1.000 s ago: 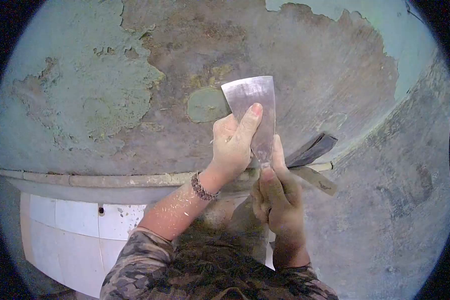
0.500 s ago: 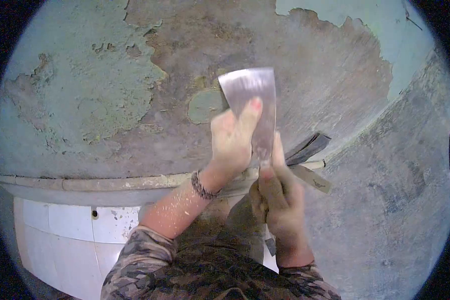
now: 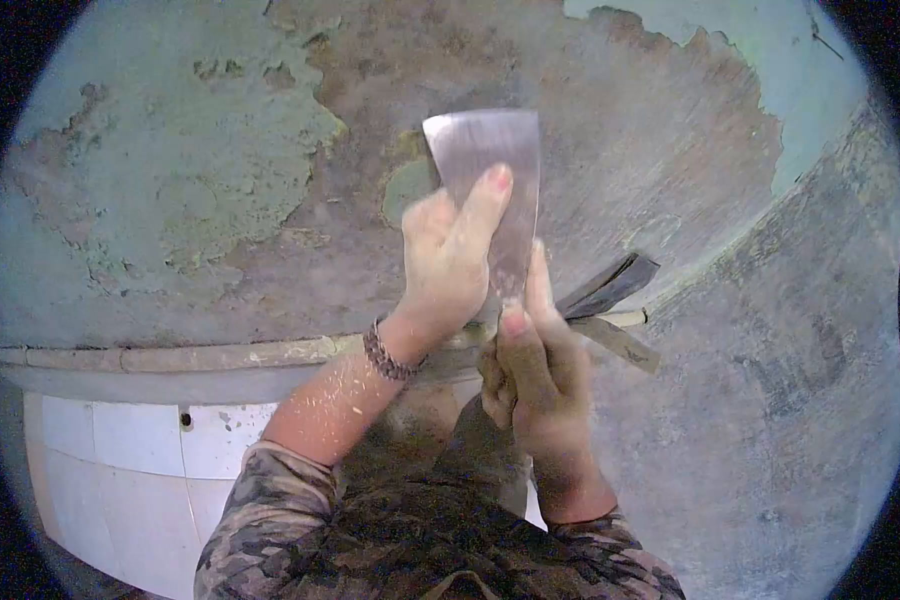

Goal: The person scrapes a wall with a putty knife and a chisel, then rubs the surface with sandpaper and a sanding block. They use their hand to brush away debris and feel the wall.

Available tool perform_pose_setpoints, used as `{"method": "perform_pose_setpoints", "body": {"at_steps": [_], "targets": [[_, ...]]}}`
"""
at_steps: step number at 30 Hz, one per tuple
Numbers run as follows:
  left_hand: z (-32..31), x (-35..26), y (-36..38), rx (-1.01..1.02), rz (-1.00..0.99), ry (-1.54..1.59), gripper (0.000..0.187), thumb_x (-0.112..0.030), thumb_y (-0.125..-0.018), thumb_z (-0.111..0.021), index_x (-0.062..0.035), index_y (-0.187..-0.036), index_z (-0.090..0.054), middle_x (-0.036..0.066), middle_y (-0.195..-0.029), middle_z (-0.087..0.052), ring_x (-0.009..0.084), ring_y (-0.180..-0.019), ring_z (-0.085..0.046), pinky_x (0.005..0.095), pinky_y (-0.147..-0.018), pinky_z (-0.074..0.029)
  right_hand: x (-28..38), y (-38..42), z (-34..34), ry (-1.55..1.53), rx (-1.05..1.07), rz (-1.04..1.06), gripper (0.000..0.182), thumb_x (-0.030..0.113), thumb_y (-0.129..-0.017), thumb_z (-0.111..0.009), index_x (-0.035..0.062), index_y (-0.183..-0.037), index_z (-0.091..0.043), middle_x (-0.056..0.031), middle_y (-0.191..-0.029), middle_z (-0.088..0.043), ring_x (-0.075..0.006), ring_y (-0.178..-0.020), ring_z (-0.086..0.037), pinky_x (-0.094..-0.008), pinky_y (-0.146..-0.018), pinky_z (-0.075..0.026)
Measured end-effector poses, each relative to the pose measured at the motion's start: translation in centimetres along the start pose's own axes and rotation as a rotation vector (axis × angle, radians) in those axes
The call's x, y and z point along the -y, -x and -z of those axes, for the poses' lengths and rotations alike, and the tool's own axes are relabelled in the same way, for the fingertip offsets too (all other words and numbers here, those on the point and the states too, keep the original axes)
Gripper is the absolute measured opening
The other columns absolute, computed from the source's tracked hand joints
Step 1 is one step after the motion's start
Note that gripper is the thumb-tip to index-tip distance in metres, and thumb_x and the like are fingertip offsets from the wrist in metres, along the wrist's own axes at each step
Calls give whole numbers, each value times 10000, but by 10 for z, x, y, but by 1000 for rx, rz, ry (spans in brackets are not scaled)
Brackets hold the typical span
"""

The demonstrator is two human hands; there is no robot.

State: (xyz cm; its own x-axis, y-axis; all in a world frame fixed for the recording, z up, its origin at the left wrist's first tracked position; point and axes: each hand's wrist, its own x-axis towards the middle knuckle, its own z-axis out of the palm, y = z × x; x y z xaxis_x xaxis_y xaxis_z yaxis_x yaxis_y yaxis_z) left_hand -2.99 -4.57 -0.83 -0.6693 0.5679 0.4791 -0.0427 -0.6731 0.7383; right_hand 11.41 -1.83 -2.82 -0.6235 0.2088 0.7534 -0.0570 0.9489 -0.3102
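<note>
A wide metal scraper blade (image 3: 490, 160) lies flat against a wall (image 3: 620, 150) of bare grey-brown plaster with flaking green paint. My left hand (image 3: 448, 262) presses its fingers on the blade's face, index finger stretched up along it. My right hand (image 3: 532, 372) is closed around the scraper's handle just below the blade, thumb pointing up. A small patch of green paint (image 3: 402, 192) sits right beside the blade's left edge. A beaded bracelet (image 3: 382, 352) circles my left wrist. Both forearms come out of camouflage sleeves (image 3: 300, 520).
A horizontal pipe or moulding (image 3: 170, 356) runs along the wall under my hands, with white tiles (image 3: 120, 440) below it. Dark and tan strips (image 3: 610, 300) hang at the corner to the right. The adjoining wall (image 3: 800, 400) on the right is bare grey plaster.
The scraper and both hands have slid upward and slightly left along the wall, the blade's top edge now higher over the bare plaster.
</note>
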Motion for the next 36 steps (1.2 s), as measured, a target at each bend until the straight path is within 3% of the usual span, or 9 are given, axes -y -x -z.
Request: {"method": "perform_pose_setpoints", "body": {"at_steps": [1, 3, 5, 7, 8, 10, 25, 27, 36], "targets": [[-3, 6, 5, 6, -10, -7, 261, -223, -975, -554, 18, -987, -651, -32, -867, -615, 33, -770, -513, 205, -657, -436, 2, 4, 1, -3, -10, 8, 317, 286, -984, -510, 58, -1201, -538, -109, -774, -612, -177, -713, -552, -345, -659, -473], [-10, 17, 11, -161, -58, 119, 281, -245, -975, -556, 6, -905, -661, -39, -806, -614, 29, -707, -507, 207, -608, -423, 12, 9, 2, -329, 255, -840, 373, 251, -987, -495, 102, -1323, -434, -159, -863, -632, -199, -687, -577, -341, -630, -480], [-6, 11, 9, -168, -163, -10, 303, -265, -975, -556, 2, -888, -670, -45, -780, -613, 31, -687, -507, 216, -596, -420, 7, 3, -14, -419, 152, -685, 343, 218, -992, -467, 71, -1300, -433, -235, -1004, -629, -220, -652, -574, -317, -595, -481], [2, -7, 1, -126, -81, -36, 296, -256, -979, -550, 11, -945, -675, -41, -797, -618, 33, -719, -518, 224, -617, -430, -17, -8, -34, -63, -68, 204, 432, 194, -996, -446, 7, -1378, -373, -210, -1010, -610, -158, -625, -524, -274, -568, -461], [8, -11, 0, -72, -73, -26, 296, -257, -975, -558, 13, -944, -676, -42, -795, -617, 31, -720, -515, 227, -619, -433, -3, -6, -29, -69, -71, 198, 432, 194, -996, -446, 7, -1378, -373, -210, -1010, -610, -158, -625, -524, -274, -568, -461], [12, 1, 10, -112, -107, -130, 294, -259, -971, -563, 8, -916, -673, -46, -781, -611, 28, -703, -506, 227, -605, -427, 37, -11, -14, -801, 81, -720, 505, 170, -1000, -415, -63, -1428, -280, -161, -993, -590, -119, -627, -479, -283, -573, -461], [16, 23, 38, -233, -20, -121, 332, -292, -949, -599, 12, -837, -670, -16, -724, -615, 36, -651, -503, 226, -555, -412, 8, 19, -10, -1006, 166, -792, 582, 238, -1008, -437, 19, -1494, -205, 49, -663, -437, -28, -572, -396, -187, -504, -350], [16, 23, 46, 22, 140, -499, 330, -300, -943, -607, 0, -816, -665, -10, -725, -624, 35, -642, -507, 216, -539, -406, -2, 29, 2, -1066, 181, -846, 608, 298, -1009, -428, 47, -1505, -182, 51, -641, -415, -35, -539, -382, -189, -461, -328], [-34, 36, 40, 18, 213, 89, 296, -300, -1001, -475, -16, -989, -556, 98, -786, -657, 137, -664, -623, 291, -596, -518, -23, 16, 0, -1040, 51, -712, 610, 253, -1014, -387, 28, -1508, -109, 16, -629, -431, -37, -451, -378, -205, -352, -303]]}}
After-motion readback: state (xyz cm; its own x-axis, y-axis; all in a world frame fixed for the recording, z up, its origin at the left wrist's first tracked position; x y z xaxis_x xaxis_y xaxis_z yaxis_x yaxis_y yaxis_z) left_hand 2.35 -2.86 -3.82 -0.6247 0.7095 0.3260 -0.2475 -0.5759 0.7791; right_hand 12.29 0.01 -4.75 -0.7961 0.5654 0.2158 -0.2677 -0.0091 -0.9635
